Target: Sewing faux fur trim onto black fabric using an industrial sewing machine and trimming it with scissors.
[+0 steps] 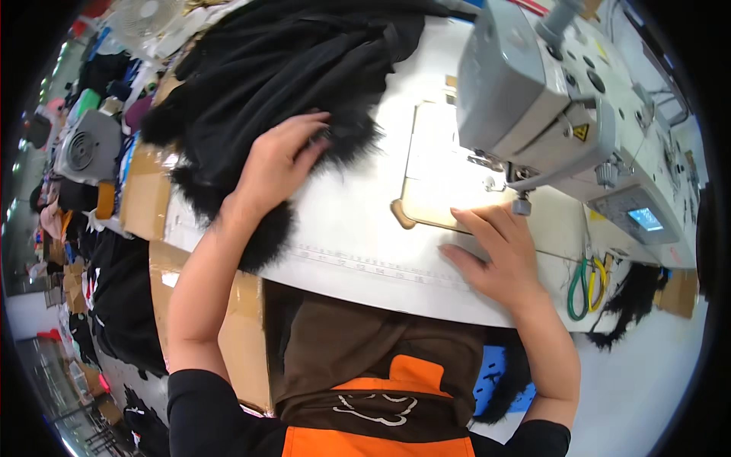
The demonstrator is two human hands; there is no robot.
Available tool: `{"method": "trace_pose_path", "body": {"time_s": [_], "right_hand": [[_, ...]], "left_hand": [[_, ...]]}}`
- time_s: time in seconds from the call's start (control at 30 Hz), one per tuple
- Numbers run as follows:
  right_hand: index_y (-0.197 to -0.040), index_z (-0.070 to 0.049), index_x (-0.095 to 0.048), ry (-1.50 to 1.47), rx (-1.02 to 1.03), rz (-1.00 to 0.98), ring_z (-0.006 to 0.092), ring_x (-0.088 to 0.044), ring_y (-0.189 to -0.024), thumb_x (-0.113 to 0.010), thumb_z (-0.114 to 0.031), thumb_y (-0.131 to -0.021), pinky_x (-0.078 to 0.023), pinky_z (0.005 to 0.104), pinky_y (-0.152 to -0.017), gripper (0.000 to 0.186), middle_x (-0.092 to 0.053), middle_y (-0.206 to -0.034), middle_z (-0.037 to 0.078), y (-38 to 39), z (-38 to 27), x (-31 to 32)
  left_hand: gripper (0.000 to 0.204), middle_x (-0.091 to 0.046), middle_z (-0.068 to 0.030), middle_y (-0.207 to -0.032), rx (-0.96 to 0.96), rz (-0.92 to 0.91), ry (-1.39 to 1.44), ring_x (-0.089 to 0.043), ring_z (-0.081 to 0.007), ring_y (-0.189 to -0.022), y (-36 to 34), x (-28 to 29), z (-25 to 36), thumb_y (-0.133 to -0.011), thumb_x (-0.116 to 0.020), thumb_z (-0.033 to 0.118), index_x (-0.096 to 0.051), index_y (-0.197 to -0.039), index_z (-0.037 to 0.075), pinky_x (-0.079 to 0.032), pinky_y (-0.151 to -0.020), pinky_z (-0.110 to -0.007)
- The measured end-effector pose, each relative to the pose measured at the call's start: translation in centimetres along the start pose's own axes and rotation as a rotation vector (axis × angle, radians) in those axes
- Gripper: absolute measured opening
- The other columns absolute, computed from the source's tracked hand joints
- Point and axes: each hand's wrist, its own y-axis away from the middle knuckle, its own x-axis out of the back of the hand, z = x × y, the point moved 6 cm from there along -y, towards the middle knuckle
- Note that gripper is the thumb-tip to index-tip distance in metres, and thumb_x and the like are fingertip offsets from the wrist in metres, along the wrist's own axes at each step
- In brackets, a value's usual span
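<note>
Much of a black garment (297, 61) lies heaped across the left side of the white tabletop (343, 213), with fluffy fur trim (354, 137) along its near edges. The left hand (274, 164) rests at that trim, fingers bent and thumb set apart from them; dark pile hides the tips, so whether they pinch it cannot be told. The right hand (499, 255) holds nothing, its fingers loosely spread beside the pale plate (430, 183) under the sewing machine (525, 84). The cloth looks soft and limp, likely light at any one edge but dragging as a heap; the fur probably slides and sheds, so a hold through to the backing fabric seems surer than one on loose hairs. White tabletop shows between garment and machine, giving room to slide sideways. Space is tighter at the left, where a cardboard box (145, 198) stands beside the heap, and at the curved front edge, which the fur reaches. Beyond the right hand, green-handled scissors (579, 293) and yellow-handled scissors (598, 283) lie near the table's right end.
</note>
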Motion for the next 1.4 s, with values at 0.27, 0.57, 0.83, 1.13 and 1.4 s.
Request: {"method": "trace_pose_path", "body": {"time_s": [0.27, 0.57, 0.83, 1.13, 1.4], "right_hand": [[-0.119, -0.008, -0.074, -0.010, -0.026, -0.038, 0.0310, -0.063, -0.101, -0.087, -0.012, -0.078, -0.050, 0.0419, -0.090, 0.043, -0.069, -0.108, 0.008, 0.0, -0.3, 0.6], [-0.116, -0.005, -0.074, 0.016, 0.054, 0.015, 0.0315, -0.063, -0.102, -0.085, -0.010, -0.081, -0.051, 0.0420, -0.089, 0.037, -0.069, -0.107, 0.010, -0.1, -1.6, 0.5], [-0.129, -0.002, -0.071, -0.221, -0.028, -0.021, 0.0311, -0.068, -0.106, -0.080, -0.007, -0.089, -0.055, 0.0383, -0.091, 0.042, -0.072, -0.117, 0.015, -1.4, -5.4, -2.2], [-0.153, -0.018, -0.055, -0.107, 0.271, -0.172, 0.0394, -0.067, -0.109, -0.068, 0.003, -0.080, -0.056, 0.0407, -0.096, 0.078, -0.050, -0.157, 0.022, -8.4, -13.3, -5.9], [-0.094, 0.001, -0.067, -0.220, 0.257, 0.111, 0.0309, -0.063, -0.076, -0.079, -0.011, -0.091, -0.050, 0.0393, -0.067, 0.017, -0.063, -0.086, 0.014, -16.8, -16.3, -2.2]], "left_hand": [[0.011, -0.059, 0.0085, -0.084, 0.551, 0.212, 0.633, -0.049, -0.0018, -0.079, 3.8, 4.4, -4.9, -0.101, -0.069, 0.013, -0.066, -0.099, 0.002, -0.041, -0.070, -0.022], [0.028, -0.066, 0.0046, -0.100, 0.607, 0.332, 0.931, -0.056, -0.0018, -0.085, 7.6, 9.6, 0.3, -0.106, -0.064, 0.013, -0.061, -0.131, 0.002, -0.047, -0.075, -0.022], [0.009, -0.062, -0.0058, -0.084, 0.348, 0.152, 0.544, -0.061, -0.0140, -0.079, 18.3, 14.0, 8.5, -0.098, -0.069, 0.004, -0.063, -0.104, 0.002, -0.050, -0.074, -0.030], [0.022, -0.063, -0.0133, -0.080, 0.415, 0.176, 0.534, -0.065, -0.0288, -0.069, 22.1, 14.4, 11.9, -0.090, -0.081, 0.009, -0.065, -0.102, 0.000, -0.051, -0.065, -0.032], [0.056, -0.075, -0.0218, -0.118, 0.404, 0.181, 0.512, -0.072, -0.0361, -0.110, 12.4, 18.8, 9.0, -0.087, -0.090, 0.031, -0.068, -0.125, -0.003, -0.057, -0.097, -0.040]]}}
